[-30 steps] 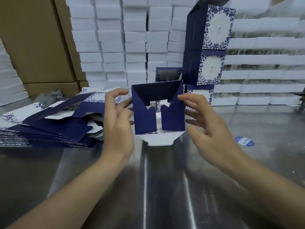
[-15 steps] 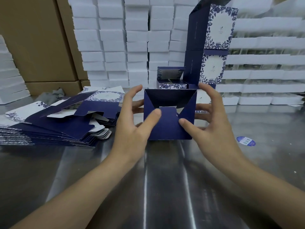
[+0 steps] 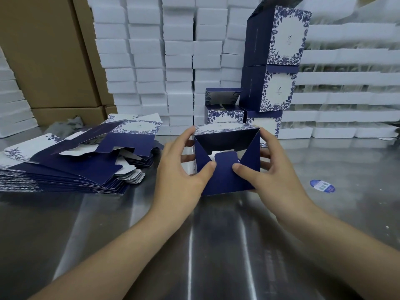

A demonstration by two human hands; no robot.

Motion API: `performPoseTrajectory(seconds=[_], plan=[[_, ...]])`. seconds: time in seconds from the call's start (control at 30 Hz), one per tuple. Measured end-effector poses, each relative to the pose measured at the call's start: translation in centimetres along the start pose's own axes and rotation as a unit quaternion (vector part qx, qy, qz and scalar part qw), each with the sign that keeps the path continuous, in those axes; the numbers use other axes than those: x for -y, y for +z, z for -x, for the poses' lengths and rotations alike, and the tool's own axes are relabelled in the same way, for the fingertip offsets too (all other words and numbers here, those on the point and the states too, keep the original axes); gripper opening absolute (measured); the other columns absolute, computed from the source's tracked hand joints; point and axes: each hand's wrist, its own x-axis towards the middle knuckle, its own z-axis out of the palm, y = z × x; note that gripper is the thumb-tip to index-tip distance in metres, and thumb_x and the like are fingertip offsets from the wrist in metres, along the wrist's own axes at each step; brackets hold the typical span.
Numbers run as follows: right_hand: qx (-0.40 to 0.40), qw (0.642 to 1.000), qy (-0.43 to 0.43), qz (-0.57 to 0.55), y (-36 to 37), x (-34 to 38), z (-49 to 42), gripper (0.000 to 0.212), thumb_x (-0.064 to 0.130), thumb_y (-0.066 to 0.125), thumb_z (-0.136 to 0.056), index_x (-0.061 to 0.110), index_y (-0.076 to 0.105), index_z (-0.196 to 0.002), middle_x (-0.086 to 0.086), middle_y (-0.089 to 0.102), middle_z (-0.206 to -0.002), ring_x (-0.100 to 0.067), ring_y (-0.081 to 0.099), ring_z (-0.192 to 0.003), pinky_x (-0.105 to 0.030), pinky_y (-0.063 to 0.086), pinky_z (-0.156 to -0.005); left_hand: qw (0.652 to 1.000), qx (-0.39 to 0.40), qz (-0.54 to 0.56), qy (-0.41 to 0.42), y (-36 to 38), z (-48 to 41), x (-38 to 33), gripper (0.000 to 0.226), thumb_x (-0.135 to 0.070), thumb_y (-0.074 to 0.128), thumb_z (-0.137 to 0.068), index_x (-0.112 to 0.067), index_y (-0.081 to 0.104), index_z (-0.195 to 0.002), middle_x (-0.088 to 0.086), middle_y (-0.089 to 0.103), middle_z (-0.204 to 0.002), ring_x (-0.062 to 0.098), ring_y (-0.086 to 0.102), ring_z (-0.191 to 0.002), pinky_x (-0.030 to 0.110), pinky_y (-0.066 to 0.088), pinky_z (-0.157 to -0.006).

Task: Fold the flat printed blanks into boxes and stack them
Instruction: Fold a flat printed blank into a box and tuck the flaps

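Left hand (image 3: 181, 172) and right hand (image 3: 270, 172) clasp the half-folded box (image 3: 227, 161) between them above the steel table (image 3: 194, 245), thumbs pressing its tongue flap (image 3: 225, 169) inward, open end facing the person, finished stack (image 3: 270, 68) just behind.

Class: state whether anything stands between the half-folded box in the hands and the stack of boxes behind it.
Nothing visible does. The left hand and right hand hold the half-folded box in front of the stack; an open box stands left of it.
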Motion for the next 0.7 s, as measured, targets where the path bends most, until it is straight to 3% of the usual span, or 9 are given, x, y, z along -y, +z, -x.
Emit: performPoseTrajectory(seconds=[0.1, 0.17, 0.33, 0.47, 0.53, 0.6, 0.7], plan=[[0.011, 1.000, -0.003, 0.003, 0.0, -0.1, 0.1, 0.087, 0.005, 0.084, -0.087, 0.066, 0.047, -0.138, 0.005, 0.066, -0.119, -0.008, 0.072, -0.095, -0.028, 0.063, -0.071, 1.000, 0.003, -0.003, 0.007, 0.1, 0.1, 0.3, 0.069, -0.019, 0.086, -0.086, -0.044, 0.055, -0.143, -0.013, 0.058, -0.134, -0.005, 0.062, -0.108, 0.007, 0.047, -0.091], [0.023, 1.000, -0.002, 0.016, 0.0, 0.1, 0.3, 0.085, 0.009, 0.084, -0.088, 0.068, 0.047, -0.137, 0.002, 0.065, -0.120, -0.014, 0.073, -0.096, -0.033, 0.066, -0.074, 1.000, -0.003, 0.005, 0.011, 0.1, 0.0, 0.4, 0.062, -0.021, 0.085, -0.087, -0.043, 0.057, -0.138, -0.012, 0.059, -0.135, -0.006, 0.060, -0.109, 0.005, 0.045, -0.086], [0.032, 0.997, -0.001, 0.077, 0.3, 0.9, 0.8, 0.070, 0.038, 0.083, -0.088, 0.068, 0.044, -0.139, 0.000, 0.057, -0.129, -0.021, 0.072, -0.097, -0.047, 0.064, -0.087, 1.000, -0.022, 0.011, 0.002, -0.1, -0.2, 0.8, 0.067, -0.030, 0.086, -0.087, -0.048, 0.050, -0.140, -0.018, 0.057, -0.132, -0.001, 0.059, -0.113, 0.018, 0.049, -0.092], [0.010, 0.993, 0.004, 0.114, 0.5, 1.0, 1.0, 0.064, 0.044, 0.079, -0.088, 0.065, 0.046, -0.139, 0.005, 0.051, -0.133, -0.019, 0.066, -0.110, -0.052, 0.057, -0.100, 1.000, -0.012, 0.007, -0.015, -0.1, -0.3, 0.9, 0.066, -0.024, 0.083, -0.090, -0.046, 0.050, -0.142, -0.015, 0.057, -0.136, -0.010, 0.055, -0.117, 0.001, 0.039, -0.091], [0.014, 0.993, 0.009, 0.121, 0.4, 1.1, 1.0, 0.066, 0.044, 0.080, -0.088, 0.065, 0.044, -0.139, 0.007, 0.051, -0.137, -0.017, 0.066, -0.114, -0.051, 0.056, -0.103, 0.999, 0.007, 0.019, -0.029, -0.2, -0.4, 0.8, 0.066, -0.019, 0.080, -0.092, -0.047, 0.050, -0.144, -0.018, 0.056, -0.137, -0.014, 0.054, -0.116, 0.000, 0.041, -0.089], [0.034, 0.992, 0.008, 0.125, 0.1, 1.3, 1.0, 0.070, 0.051, 0.081, -0.086, 0.068, 0.040, -0.141, 0.011, 0.049, -0.145, -0.014, 0.061, -0.124, -0.048, 0.053, -0.108, 0.997, 0.041, 0.057, -0.045, -0.5, -0.4, 0.4, 0.066, -0.019, 0.075, -0.090, -0.052, 0.051, -0.142, -0.025, 0.056, -0.134, -0.012, 0.055, -0.118, 0.011, 0.046, -0.093], [0.105, 0.984, 0.001, 0.144, -0.3, 1.5, 0.8, 0.091, 0.071, 0.080, -0.073, 0.073, 0.026, -0.147, 0.026, 0.041, -0.157, -0.006, 0.047, -0.143, -0.043, 0.043, -0.118, 0.985, 0.115, 0.108, -0.064, -1.2, -0.7, 0.1, 0.077, -0.014, 0.056, -0.073, -0.055, 0.054, -0.137, -0.018, 0.065, -0.127, 0.011, 0.063, -0.117, 0.031, 0.054, -0.092]])
